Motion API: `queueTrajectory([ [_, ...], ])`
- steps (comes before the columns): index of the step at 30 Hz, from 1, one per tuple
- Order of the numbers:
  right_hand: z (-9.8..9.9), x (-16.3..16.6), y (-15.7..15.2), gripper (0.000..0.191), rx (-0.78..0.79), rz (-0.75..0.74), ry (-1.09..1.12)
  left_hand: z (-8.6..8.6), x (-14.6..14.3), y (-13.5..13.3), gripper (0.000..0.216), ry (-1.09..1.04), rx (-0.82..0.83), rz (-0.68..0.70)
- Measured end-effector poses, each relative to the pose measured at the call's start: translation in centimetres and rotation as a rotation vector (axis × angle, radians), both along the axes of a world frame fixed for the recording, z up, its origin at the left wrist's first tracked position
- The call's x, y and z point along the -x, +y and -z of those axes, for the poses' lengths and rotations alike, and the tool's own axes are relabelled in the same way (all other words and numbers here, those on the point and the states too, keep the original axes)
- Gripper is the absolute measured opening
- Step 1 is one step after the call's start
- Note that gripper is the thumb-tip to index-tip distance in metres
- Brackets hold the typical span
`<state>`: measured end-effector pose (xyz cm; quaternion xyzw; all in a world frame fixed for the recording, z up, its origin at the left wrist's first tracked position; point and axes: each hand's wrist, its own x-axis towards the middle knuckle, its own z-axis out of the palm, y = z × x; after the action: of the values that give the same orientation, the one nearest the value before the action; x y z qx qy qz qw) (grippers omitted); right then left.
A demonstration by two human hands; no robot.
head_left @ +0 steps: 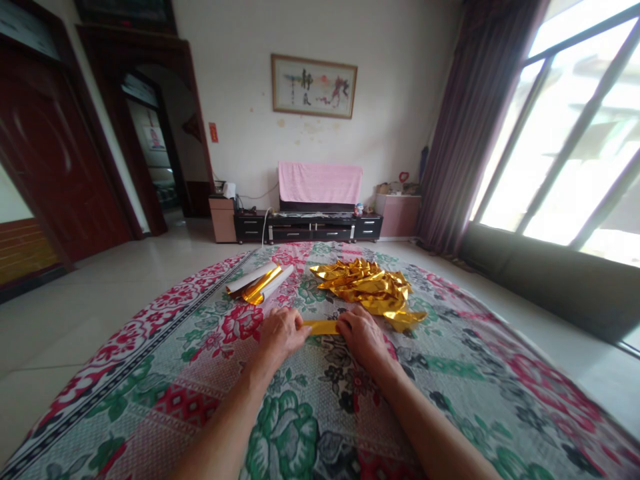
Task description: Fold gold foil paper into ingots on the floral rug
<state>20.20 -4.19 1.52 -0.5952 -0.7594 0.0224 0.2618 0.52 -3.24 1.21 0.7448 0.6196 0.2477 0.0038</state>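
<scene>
A narrow strip of gold foil paper [323, 327] stretches level between my two hands, low over the flowered cloth. Its left end is pinched in the closed fingers of my left hand [284, 330]. The other end sits in the closed fingers of my right hand [361, 333]. Just beyond my right hand lies a heap of folded, crinkled gold foil pieces [373, 287]. Past my left hand rest loosely curled gold foil sheets [260, 283] with white backs. My fingertips hide both ends of the strip.
A patterned cloth [285, 427] with red and green flowers covers the round surface under my hands. Across the tiled floor stands a low black cabinet [313, 230], with a pink towel [320, 181] draped above it. A window [575, 133] and purple curtain [463, 127] are at right.
</scene>
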Motion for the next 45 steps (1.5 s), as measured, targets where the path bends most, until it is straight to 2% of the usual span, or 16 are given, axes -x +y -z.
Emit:
queueTrajectory([
  [4, -0.2, 0.1, -0.1, 0.024, 0.013, 0.003, -0.001, -0.3, 0.8, 0.3, 0.011, -0.07, 0.077, 0.086],
  [10, -0.1, 0.0, 0.0, 0.024, 0.017, 0.007, 0.008, -0.6, 1.6, 0.5, 0.021, -0.102, 0.127, 0.178],
  [14, 0.0, 0.0, 0.1, 0.024, 0.018, 0.004, 0.011, -0.5, 0.8, 0.3, 0.022, -0.039, 0.1, 0.09],
  [17, 0.1, 0.0, 0.1, 0.024, 0.007, 0.004, 0.0, -0.3, -0.4, -0.3, 0.027, 0.028, -0.018, -0.039],
  [20, 0.2, 0.0, 0.1, 0.024, -0.013, 0.012, -0.014, -0.2, -1.3, -0.8, 0.031, 0.066, -0.096, -0.09],
  [27, 0.6, 0.7, 0.0, 0.027, -0.08, 0.078, -0.034, -0.1, -1.5, -0.8, 0.031, 0.087, -0.079, -0.108],
  [33, 0.7, 1.6, -0.1, 0.038, -0.084, 0.164, -0.059, 0.0, -1.6, -0.9, 0.03, 0.094, -0.115, -0.117],
  [38, 0.7, 1.7, -0.1, 0.043, -0.087, 0.176, -0.04, 0.4, -1.6, -0.7, 0.029, 0.1, -0.128, -0.124],
  [42, 0.6, 1.2, 0.1, 0.035, -0.064, 0.132, -0.005, 0.6, -1.3, -0.5, 0.029, 0.094, -0.13, -0.102],
  [45, 0.6, 0.3, 0.2, 0.024, -0.055, 0.035, 0.04, 0.7, -1.2, -0.3, 0.03, 0.089, -0.12, -0.089],
])
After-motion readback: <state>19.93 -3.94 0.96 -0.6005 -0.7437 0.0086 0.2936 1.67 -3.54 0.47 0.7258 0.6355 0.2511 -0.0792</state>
